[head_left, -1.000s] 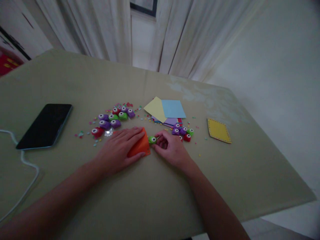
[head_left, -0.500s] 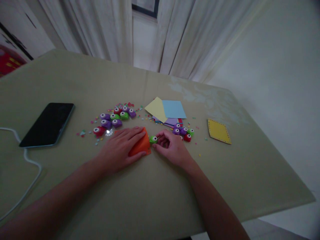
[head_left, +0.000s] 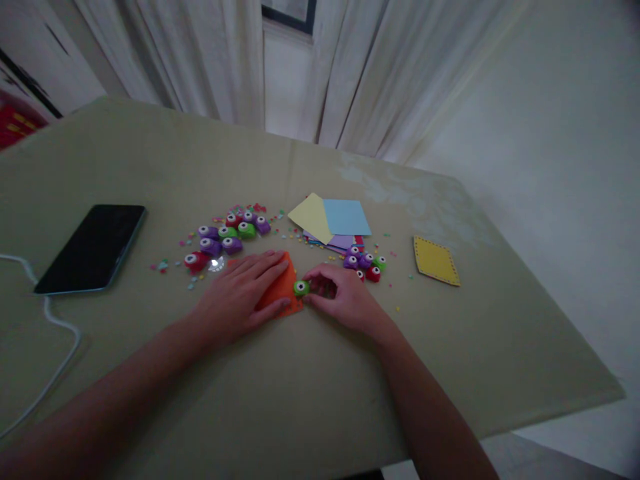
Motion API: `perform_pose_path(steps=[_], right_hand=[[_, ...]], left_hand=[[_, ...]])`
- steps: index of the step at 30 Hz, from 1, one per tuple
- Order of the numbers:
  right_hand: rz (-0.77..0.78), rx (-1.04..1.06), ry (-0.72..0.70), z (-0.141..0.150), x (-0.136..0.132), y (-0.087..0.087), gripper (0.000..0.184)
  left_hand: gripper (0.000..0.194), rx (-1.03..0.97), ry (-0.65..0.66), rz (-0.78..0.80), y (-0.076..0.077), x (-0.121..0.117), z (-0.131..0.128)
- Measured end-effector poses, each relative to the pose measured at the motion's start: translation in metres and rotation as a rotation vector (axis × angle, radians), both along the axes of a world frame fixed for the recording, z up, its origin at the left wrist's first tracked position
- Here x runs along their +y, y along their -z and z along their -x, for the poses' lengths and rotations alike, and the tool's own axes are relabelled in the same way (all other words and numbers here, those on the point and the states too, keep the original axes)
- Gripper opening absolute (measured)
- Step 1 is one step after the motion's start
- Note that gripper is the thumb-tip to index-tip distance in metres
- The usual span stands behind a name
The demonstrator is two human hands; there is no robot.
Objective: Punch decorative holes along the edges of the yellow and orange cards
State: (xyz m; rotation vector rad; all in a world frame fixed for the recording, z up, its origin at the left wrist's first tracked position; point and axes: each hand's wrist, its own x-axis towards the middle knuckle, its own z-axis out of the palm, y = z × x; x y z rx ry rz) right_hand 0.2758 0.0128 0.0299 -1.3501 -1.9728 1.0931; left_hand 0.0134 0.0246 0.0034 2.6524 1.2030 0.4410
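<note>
My left hand [head_left: 245,290] lies flat, its fingers stretched together over an orange sheet of paper [head_left: 277,291], pressing it to the table. Small holes show along the sheet's right edge. At that edge sits a small green craft punch [head_left: 301,288] with a star on its round white button. My right hand [head_left: 337,293] has curled fingers, with thumb and fingertips closed on the punch's right side. Just beyond this hand stand several purple, red and green punches [head_left: 365,261]. Another group of punches [head_left: 231,245] is past my left hand.
Yellow [head_left: 311,217] and blue paper squares [head_left: 347,217] top a stack beyond my hands. A yellow sheet [head_left: 436,261] with holes around its border lies right. A black tablet [head_left: 93,249] and white cable [head_left: 60,321] are left. Confetti bits [head_left: 163,265] are scattered on the table [head_left: 280,400].
The green punch has shifted slightly left and toward me along the orange sheet's right edge, and my right fingers moved with it. My left hand stays on the paper.
</note>
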Motion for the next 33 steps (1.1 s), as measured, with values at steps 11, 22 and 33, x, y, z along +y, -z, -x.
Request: perform_pose_path(steps=[11, 22, 33], right_hand=[[-0.049, -0.013, -0.031, -0.0001, 0.0014, 0.0007, 0.024], [-0.011, 0.011, -0.05, -0.0027, 0.0015, 0.0011, 0.023], [-0.007, 0.022, -0.066, -0.0016, 0.0013, -0.0022, 0.022]], left_hand=[[0.065, 0.033, 0.01, -0.008, -0.0013, -0.0004, -0.0007], [0.064, 0.015, 0.011, -0.026, -0.0011, -0.0008, -0.001], [0.063, 0.005, 0.001, 0.003, -0.0002, -0.0002, -0.0019]])
